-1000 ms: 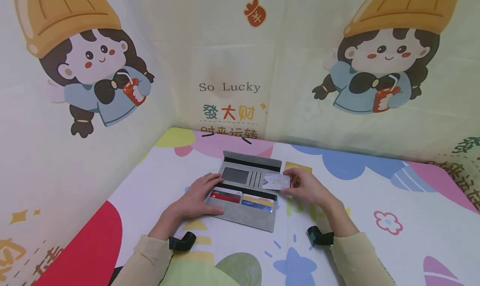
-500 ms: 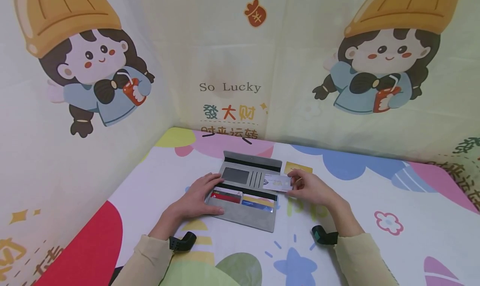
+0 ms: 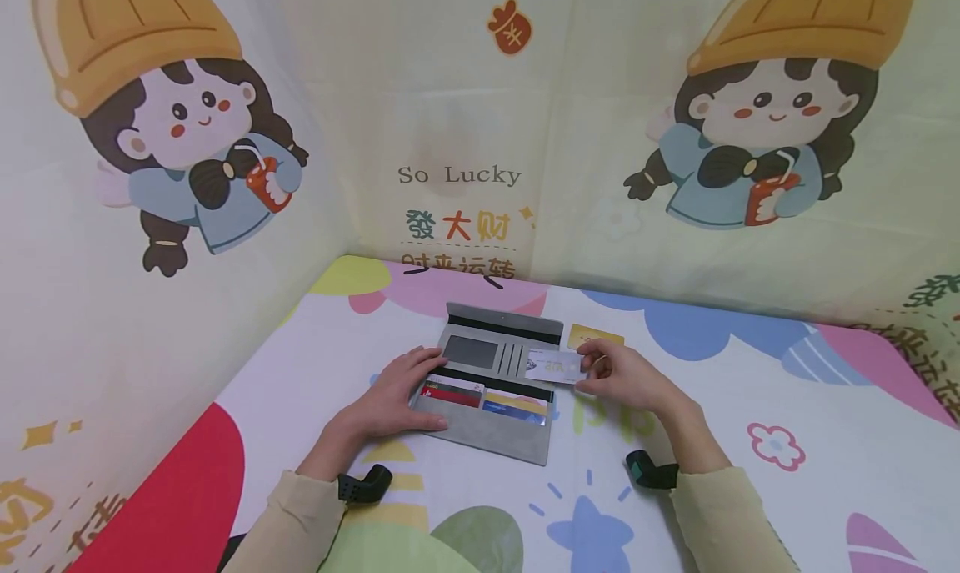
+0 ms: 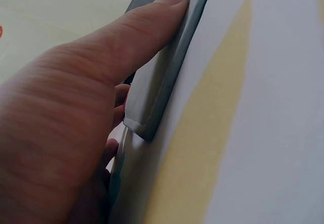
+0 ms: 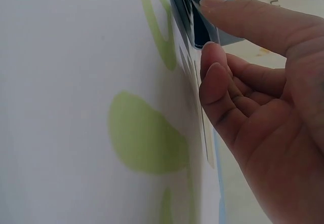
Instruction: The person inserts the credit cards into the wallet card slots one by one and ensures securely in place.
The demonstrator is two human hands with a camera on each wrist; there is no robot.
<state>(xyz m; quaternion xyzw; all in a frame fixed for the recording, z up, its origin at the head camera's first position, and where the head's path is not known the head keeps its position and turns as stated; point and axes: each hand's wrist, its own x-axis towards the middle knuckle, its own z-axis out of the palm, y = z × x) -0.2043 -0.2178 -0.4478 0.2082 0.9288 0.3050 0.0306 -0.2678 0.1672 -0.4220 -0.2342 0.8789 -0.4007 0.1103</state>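
Observation:
A grey wallet point(image 3: 487, 444) lies unfolded on the table in the head view. My left hand point(image 3: 390, 391) rests on its left side, the thumb point(image 4: 152, 29) laid along the near panel in the left wrist view. A silver-white card point(image 3: 551, 364) lies over the right part of the wallet's upper panel, beside its vertical slots. My right hand point(image 3: 626, 377) pinches that card's right end between thumb and fingers. Whether the card's left end sits inside a slot, I cannot tell. A red card point(image 3: 452, 395) and a yellow-and-blue card point(image 3: 516, 408) sit in the lower panel's pockets.
A gold card point(image 3: 592, 336) lies on the table just right of the wallet, partly behind my right hand. The tabletop point(image 3: 697, 506) has a printed cover. Printed cloth walls point(image 3: 600, 256) rise behind and at the left.
My right hand has shifted slightly right, and more of the silver-white card's right end shows. My left hand and the wallet have stayed in place.

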